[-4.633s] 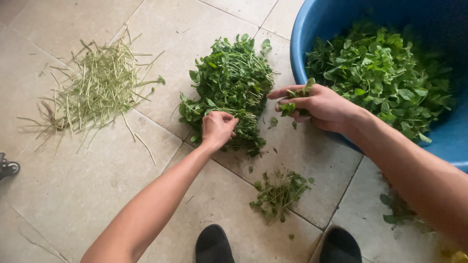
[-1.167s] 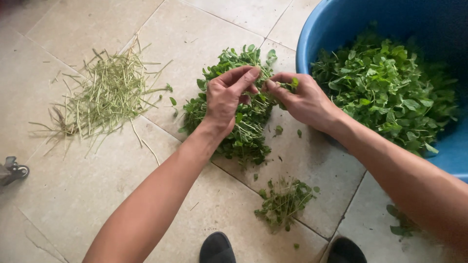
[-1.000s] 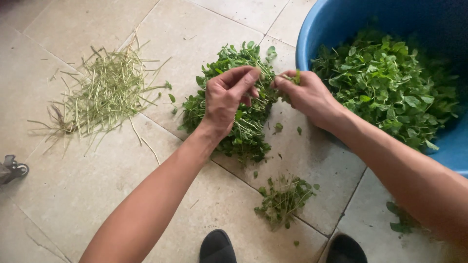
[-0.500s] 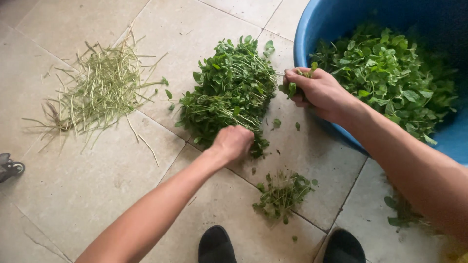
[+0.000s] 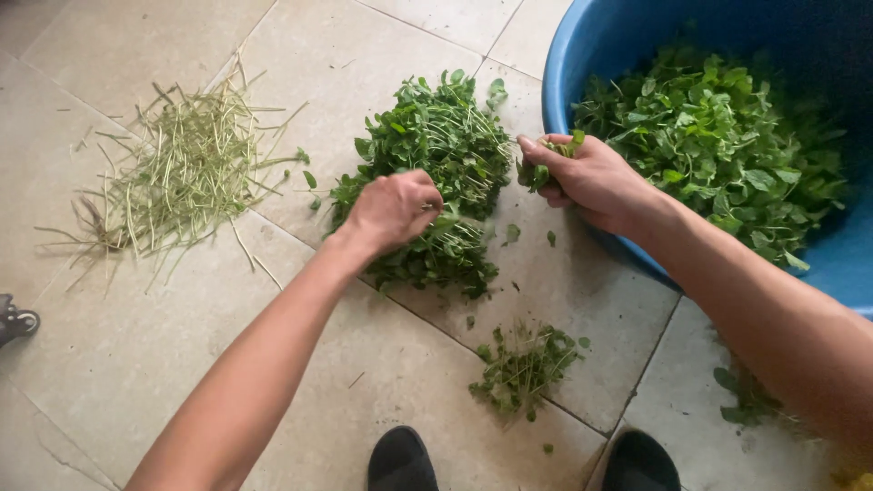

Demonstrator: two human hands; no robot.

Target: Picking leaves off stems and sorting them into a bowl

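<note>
Your left hand (image 5: 393, 209) is closing around a sprig pulled from the big herb pile (image 5: 427, 173) lying on the tile floor (image 5: 136, 345). Your right hand (image 5: 589, 180) is gripping a small leafy bunch (image 5: 546, 159) tightly, just beside the blue tub's rim (image 5: 559, 68).

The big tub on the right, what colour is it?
Blue; the tub shows in the head view.
</note>
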